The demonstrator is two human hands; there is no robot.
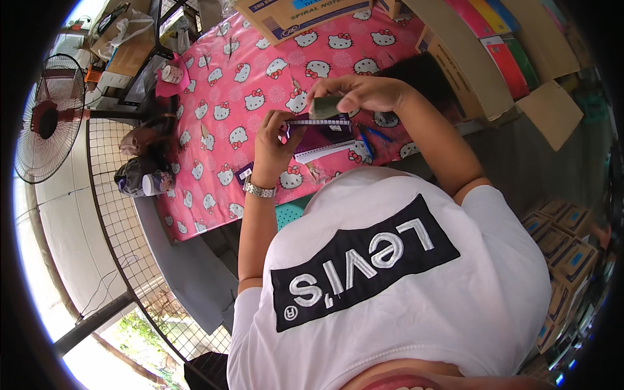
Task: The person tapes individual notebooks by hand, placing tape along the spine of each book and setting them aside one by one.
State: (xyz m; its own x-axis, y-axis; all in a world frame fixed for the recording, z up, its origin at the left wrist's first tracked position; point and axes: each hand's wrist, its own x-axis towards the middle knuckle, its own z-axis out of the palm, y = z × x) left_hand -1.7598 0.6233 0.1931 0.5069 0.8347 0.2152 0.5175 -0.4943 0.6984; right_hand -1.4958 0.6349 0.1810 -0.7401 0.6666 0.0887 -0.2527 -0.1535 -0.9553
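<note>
My left hand [276, 140] is closed round the left end of a purple spiral notebook [325, 134] held over the pink tablecloth. A white binding edge runs along the notebook's far side. In my right hand [374, 95], thumb and fingers pinch a small flat dark green piece [328, 108]. That piece is just above the notebook's binding; its kind is unclear, and I cannot tell whether it touches. A white strip with a toothed-looking edge [325, 151] shows at the notebook's near side. To the right lies a blue-handled tool [374, 138], perhaps pliers.
Pink tablecloth with cat faces [214, 140] covers the table. A cardboard box [292, 19] stands at the far edge; an open carton [481, 71] with colourful notebooks is at right. Left are a fan [49, 117] and a dark bag [133, 175]. Stacked small boxes [565, 247] sit lower right.
</note>
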